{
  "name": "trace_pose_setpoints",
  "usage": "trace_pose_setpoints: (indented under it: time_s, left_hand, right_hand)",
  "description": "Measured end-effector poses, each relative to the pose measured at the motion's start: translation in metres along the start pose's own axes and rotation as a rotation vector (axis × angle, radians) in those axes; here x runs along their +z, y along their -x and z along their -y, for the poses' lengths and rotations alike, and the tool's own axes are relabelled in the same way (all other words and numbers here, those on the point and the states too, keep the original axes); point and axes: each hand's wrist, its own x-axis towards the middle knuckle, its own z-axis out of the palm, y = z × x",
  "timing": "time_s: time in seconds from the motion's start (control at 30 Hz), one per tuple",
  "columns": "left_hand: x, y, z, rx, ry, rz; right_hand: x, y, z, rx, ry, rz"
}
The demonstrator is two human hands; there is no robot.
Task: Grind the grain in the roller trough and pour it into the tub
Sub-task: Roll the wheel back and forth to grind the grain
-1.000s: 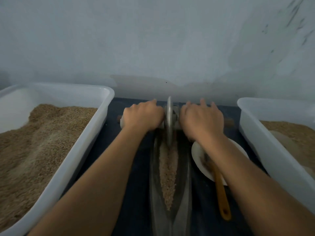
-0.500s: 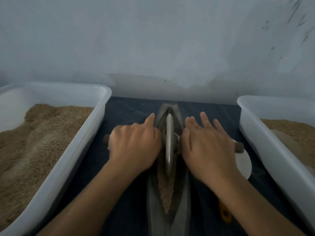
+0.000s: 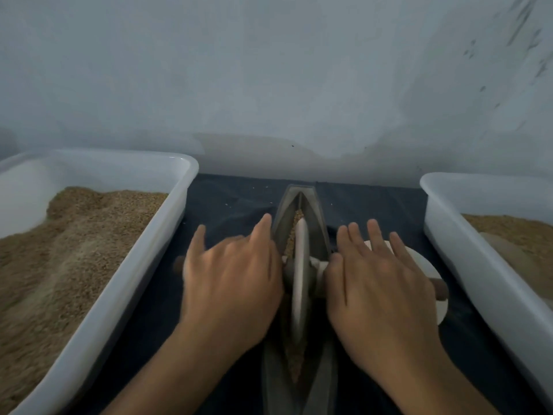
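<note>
Trough (image 3: pixel 314 217) one, tubs (image 3: pixel 167 223) two, wheel (image 3: pixel 300 280) seemingly one

I count two hands: my left hand (image 3: pixel 232 290) and my right hand (image 3: pixel 378 298). I count two white tubs, the left tub (image 3: pixel 143 262) and the right tub (image 3: pixel 466 259), each with grain in it. I see one roller trough (image 3: pixel 314 217), one roller wheel (image 3: pixel 300 271) standing in it, and one axle, of which two ends show, the left end (image 3: pixel 179 264) and the right end (image 3: pixel 440 290). One white plate (image 3: pixel 425 265) and one dark cloth (image 3: pixel 233 199) complete the count.
</note>
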Motion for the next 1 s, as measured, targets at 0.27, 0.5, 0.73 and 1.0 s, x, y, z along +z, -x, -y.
trace_pose_setpoints:
  time_s: [0.27,0.5,0.73,1.0]
  left_hand:
    - [0.014,-0.101,0.0,-0.159,0.058,0.387]
    - [0.011,-0.045,0.003,-0.113,0.035,0.268]
    - [-0.018,0.015,-0.002,0.067,0.006,0.02]
    - [0.025,-0.117,0.001,-0.179,0.01,0.326]
  right_hand:
    - [0.013,-0.115,-0.005,0.151,0.042,0.198]
    - [0.008,-0.054,0.006,0.015,0.065,0.053]
    - [-0.001,0.018,-0.007,-0.044,-0.024,-0.091]
    - [0.005,-0.118,0.002,0.086,-0.07,-0.033]
